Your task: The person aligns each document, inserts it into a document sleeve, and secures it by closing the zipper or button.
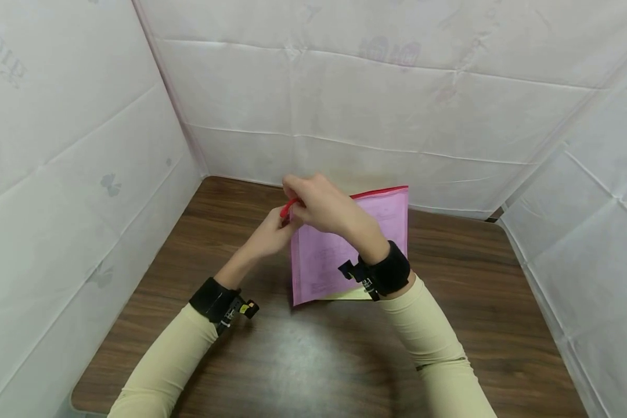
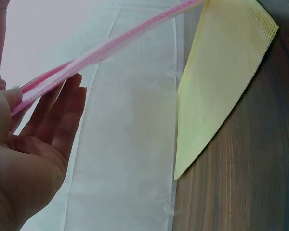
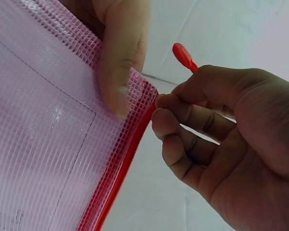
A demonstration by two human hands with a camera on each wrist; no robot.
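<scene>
Fingers of the right hand (image 3: 231,144) curled round the red zipper pull (image 3: 183,56); the left hand (image 3: 118,57) pinched the pink mesh pouch (image 1: 345,249), held upright over the desk (image 1: 475,302). Light, floppy, probably best gripped at its zipper corner.

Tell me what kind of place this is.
Likely a makeshift recording booth, not a home or office: white sheeting walls three sides of a wood-grain table. On it the hands hold only a pink mesh zip pouch, upright.
</scene>
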